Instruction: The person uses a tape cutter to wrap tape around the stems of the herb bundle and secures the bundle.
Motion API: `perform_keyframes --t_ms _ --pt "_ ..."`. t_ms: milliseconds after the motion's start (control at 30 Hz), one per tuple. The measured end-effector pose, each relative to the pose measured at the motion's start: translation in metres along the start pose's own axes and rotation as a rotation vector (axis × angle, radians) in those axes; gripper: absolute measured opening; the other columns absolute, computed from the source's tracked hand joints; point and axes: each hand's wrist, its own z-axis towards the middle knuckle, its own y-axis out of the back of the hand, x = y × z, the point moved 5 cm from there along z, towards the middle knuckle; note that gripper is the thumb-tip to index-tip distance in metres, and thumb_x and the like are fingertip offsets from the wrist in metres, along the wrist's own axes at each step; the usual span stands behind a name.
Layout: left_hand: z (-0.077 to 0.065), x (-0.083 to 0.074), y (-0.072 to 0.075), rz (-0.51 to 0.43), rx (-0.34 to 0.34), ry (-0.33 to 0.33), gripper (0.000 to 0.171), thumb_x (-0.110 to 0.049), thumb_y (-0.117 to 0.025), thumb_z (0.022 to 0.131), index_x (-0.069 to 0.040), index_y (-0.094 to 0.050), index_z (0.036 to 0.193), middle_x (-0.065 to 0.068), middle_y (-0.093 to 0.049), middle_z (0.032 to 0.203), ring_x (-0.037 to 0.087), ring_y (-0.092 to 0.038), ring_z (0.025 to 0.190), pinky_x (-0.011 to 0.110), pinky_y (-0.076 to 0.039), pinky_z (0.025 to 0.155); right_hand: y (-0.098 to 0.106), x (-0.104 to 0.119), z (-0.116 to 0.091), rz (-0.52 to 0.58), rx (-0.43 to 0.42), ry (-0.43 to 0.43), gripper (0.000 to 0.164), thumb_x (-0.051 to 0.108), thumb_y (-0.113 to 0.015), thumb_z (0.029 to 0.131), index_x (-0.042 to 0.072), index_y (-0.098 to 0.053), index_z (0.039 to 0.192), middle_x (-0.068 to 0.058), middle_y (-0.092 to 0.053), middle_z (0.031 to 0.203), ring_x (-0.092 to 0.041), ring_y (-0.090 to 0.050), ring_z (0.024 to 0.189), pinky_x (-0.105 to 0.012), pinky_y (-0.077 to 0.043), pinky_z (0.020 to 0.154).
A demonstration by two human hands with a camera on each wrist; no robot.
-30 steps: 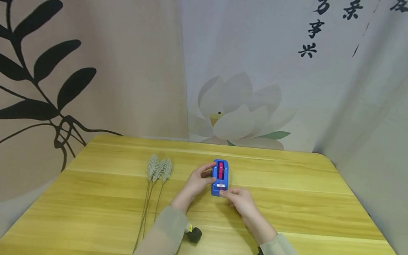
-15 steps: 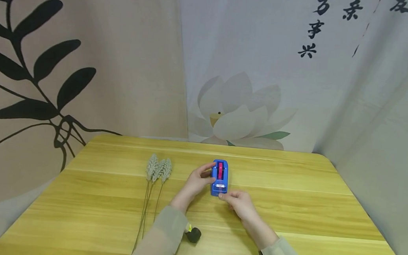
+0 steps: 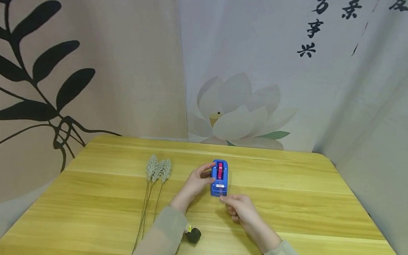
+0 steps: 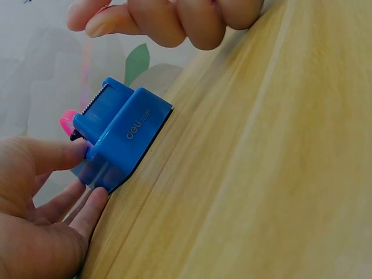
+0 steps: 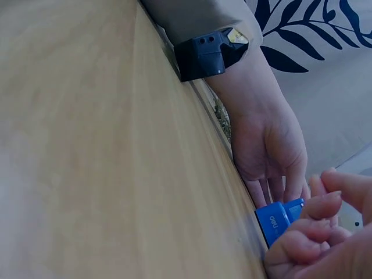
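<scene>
A blue tape dispenser (image 3: 224,180) with a pink tape roll (image 3: 220,170) sits on the table. My left hand (image 3: 196,181) grips its left side, thumb and fingers bent against the body. In the left wrist view its toothed cutter (image 4: 95,99) faces up and "deli" is printed on the side. A thin clear strip of tape (image 4: 85,70) stretches from the dispenser to my right hand (image 3: 241,208). The right thumb and index finger pinch the strip's end just off the dispenser's near edge, while the other fingers curl in.
Several grey-green wheat-like stalks (image 3: 154,171) lie on the wooden table (image 3: 308,206) left of my left arm. A printed curtain (image 3: 247,67) hangs behind the table's far edge. A black wrist camera (image 3: 193,235) sticks out from my left sleeve.
My right hand has drawn slightly back toward me and away from the dispenser's near end, pulling the tape. The left hand and the dispenser have stayed in place.
</scene>
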Motion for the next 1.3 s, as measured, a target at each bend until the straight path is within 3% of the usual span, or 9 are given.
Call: perform_keyframes --t_ms 400,700,1067,1300 --pt "0.001 -0.001 -0.001 -0.015 0.0 -0.007 0.05 -0.001 -0.066 0.088 -0.018 -0.058 0.135 0.021 -0.052 0.136 0.038 -0.047 0.127 0.054 -0.035 0.105 -0.003 -0.003 -0.007 0.063 0.068 -0.018 0.022 0.015 -0.066 0.09 0.009 -0.06 0.07 0.005 -0.04 0.057 -0.008 -0.034 0.053 -0.02 -0.03 0.049" --pt "0.001 0.001 0.001 0.004 -0.001 -0.016 0.051 -0.001 -0.066 0.089 -0.017 -0.057 0.136 0.021 -0.051 0.137 0.038 -0.046 0.127 0.053 -0.036 0.104 -0.003 -0.008 -0.014 0.057 0.102 -0.018 0.033 0.014 -0.064 0.091 0.013 -0.051 0.061 0.005 -0.04 0.055 -0.008 -0.035 0.051 -0.02 -0.032 0.049" --pt "0.0 0.0 0.0 -0.001 -0.004 0.001 0.049 -0.003 -0.066 0.09 -0.02 -0.058 0.135 0.019 -0.052 0.137 0.037 -0.046 0.128 0.054 -0.034 0.105 -0.005 -0.013 -0.028 -0.009 0.098 -0.023 0.029 0.017 -0.066 0.09 0.01 -0.054 0.065 0.005 -0.039 0.054 -0.009 -0.036 0.05 -0.021 -0.035 0.05" --pt "0.001 0.0 0.0 -0.006 -0.004 0.003 0.049 -0.003 -0.066 0.09 -0.02 -0.058 0.135 0.019 -0.053 0.136 0.036 -0.047 0.127 0.054 -0.035 0.105 -0.006 -0.016 -0.033 -0.006 0.098 -0.028 0.02 0.017 -0.065 0.091 0.004 -0.063 0.076 0.004 -0.04 0.055 -0.01 -0.037 0.05 -0.021 -0.036 0.049"
